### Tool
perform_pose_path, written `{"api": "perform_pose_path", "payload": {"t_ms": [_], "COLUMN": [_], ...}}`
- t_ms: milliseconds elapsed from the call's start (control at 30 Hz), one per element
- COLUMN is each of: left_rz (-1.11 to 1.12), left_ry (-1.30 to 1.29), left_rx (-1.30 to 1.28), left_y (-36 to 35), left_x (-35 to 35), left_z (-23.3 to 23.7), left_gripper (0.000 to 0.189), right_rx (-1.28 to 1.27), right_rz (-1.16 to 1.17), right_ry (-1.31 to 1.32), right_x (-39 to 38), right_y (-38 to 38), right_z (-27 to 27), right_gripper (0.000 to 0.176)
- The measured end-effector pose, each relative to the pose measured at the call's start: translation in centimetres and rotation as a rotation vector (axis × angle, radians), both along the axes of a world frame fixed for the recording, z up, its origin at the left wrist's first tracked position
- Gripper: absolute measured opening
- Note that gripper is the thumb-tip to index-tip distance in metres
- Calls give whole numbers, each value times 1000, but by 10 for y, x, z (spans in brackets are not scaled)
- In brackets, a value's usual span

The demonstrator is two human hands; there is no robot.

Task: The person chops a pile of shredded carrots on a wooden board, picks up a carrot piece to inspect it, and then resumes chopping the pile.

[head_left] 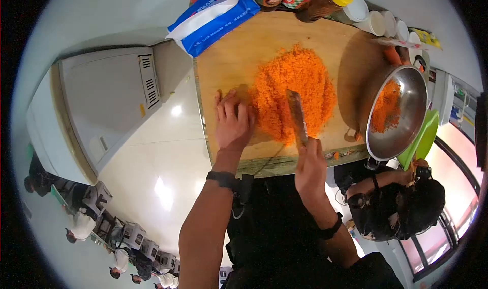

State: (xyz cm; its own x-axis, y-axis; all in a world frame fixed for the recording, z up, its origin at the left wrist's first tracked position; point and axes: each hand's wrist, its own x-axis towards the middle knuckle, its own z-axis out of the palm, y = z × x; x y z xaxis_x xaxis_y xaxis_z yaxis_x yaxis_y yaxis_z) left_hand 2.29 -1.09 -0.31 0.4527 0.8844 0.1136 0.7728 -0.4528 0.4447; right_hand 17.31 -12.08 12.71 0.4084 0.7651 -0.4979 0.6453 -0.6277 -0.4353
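Observation:
A large heap of finely chopped carrot (pixel 295 88) covers the middle of a wooden cutting board (pixel 234 55). My left hand (pixel 233 120) lies flat with fingers spread on the board, touching the heap's left edge. My right hand (pixel 310 169) grips the handle of a cleaver (pixel 296 117), whose blade stands edge-down in the near side of the carrot heap. Both wrists wear dark bands.
A steel bowl (pixel 406 121) holding some chopped carrot sits at the board's right, over a green bowl (pixel 426 139). A blue-white packet (pixel 216 15), jars and white cups (pixel 378 22) line the far edge. A person in black (pixel 401 202) crouches at right. Other people sit far below left.

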Motion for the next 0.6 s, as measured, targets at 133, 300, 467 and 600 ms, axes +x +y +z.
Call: {"api": "perform_pose_path", "payload": {"t_ms": [133,300,467,600], "left_rz": [-35,7,-32,-26], "left_ry": [-49,17,29,11], "left_rx": [-41,-58,-85,-63], "left_y": [0,0,-1,1], "left_x": [1,2,-3,0], "left_z": [1,4,8,5], "left_gripper": [21,20,21,24], "right_rx": [15,-82,-66,-14], "right_rz": [-81,-82,23,45], "right_ry": [-48,3,13,-5], "right_x": [9,10,-3,-6], "right_y": [-1,23,-6,24], "right_z": [-33,-14,-14,-39], "right_gripper": [14,16,22,30]}}
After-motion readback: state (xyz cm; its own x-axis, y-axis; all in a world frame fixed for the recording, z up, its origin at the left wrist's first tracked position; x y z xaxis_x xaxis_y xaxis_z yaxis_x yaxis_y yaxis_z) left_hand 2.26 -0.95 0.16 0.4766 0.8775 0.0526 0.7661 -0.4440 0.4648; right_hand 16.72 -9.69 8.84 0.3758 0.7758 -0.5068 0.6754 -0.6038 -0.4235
